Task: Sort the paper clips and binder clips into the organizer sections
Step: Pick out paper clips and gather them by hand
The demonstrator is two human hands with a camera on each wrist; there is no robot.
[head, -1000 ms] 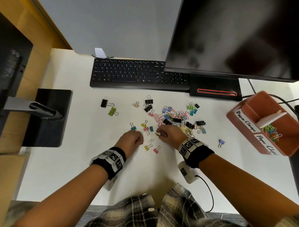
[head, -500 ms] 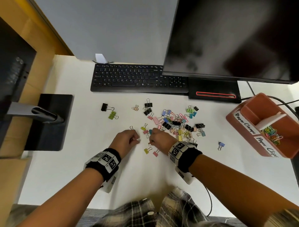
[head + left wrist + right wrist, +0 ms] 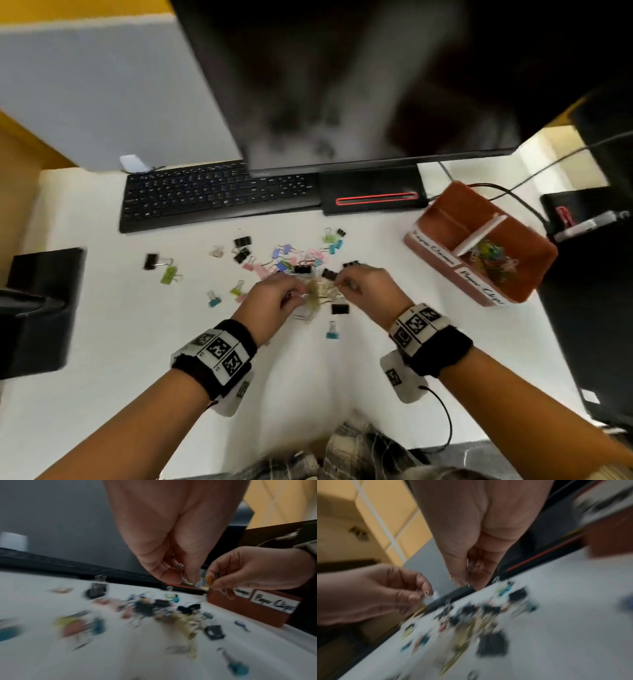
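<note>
Now that both hands have lifted off the desk [image 3: 102, 342], your left hand [image 3: 274, 301] pinches a silver-handled clip [image 3: 182, 573]; your right hand [image 3: 370, 287] pinches a yellow paper clip [image 3: 210, 580]. Carry each to its labelled section of the organizer [image 3: 534, 253].

- Left hand [image 3: 164, 545] above the bench [image 3: 120, 655], fingertips pinching a silvery wire clip [image 3: 182, 573].
- Right hand [image 3: 254, 572] just beside it, pinching a yellow paper clip [image 3: 209, 580].
- Blurred pile of coloured clips [image 3: 154, 609] lies below.
- Brown organizer [image 3: 248, 609] at right, label "Paper Clips" [image 3: 274, 603].
</note>
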